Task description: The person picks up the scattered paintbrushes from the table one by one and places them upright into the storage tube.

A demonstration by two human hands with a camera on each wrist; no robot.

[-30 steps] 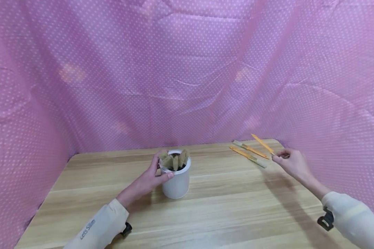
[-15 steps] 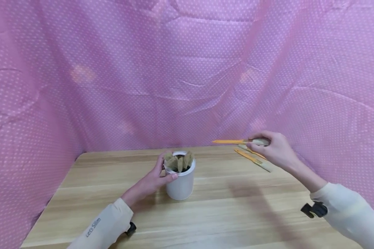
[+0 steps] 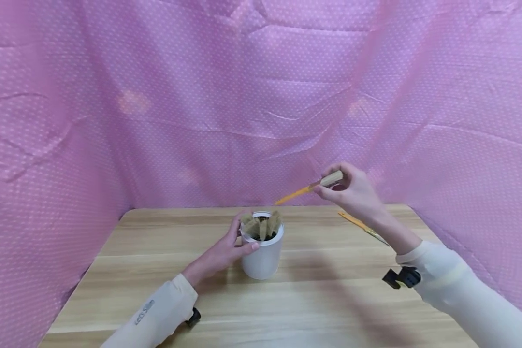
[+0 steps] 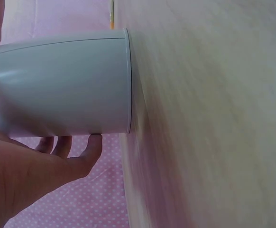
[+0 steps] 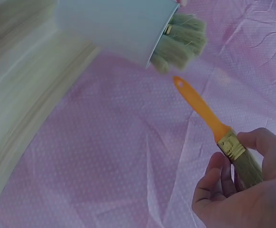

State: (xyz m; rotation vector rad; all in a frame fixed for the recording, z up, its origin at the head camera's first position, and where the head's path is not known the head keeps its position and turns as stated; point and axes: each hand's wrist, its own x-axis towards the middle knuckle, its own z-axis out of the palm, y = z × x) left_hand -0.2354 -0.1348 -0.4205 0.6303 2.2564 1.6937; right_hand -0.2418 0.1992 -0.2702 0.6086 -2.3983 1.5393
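In the head view my left hand [image 3: 224, 251] grips a white cylindrical can [image 3: 262, 261] standing on the table, thumb at the rim and fingers around the far left side. Several paintbrushes stand in the can, their tan bristles [image 5: 183, 42] showing above its rim. My right hand [image 3: 354, 193] pinches another paintbrush [image 3: 297, 194] at its metal band and bristles. Its orange handle [image 5: 197, 105] slants down toward the can, the holed end just short of the upright bristles. The left wrist view shows my left fingers [image 4: 88, 156] against the can's wall.
A paintbrush [image 3: 358, 224] with an orange handle lies on the wooden table [image 3: 243, 314] to the right, partly behind my right forearm. Pink dotted cloth [image 3: 226, 121] hangs around the table's back and sides.
My right hand has lifted the paintbrush off the right side and carried it left and up, its handle swinging round toward the can. My left hand keeps its grip on the can.
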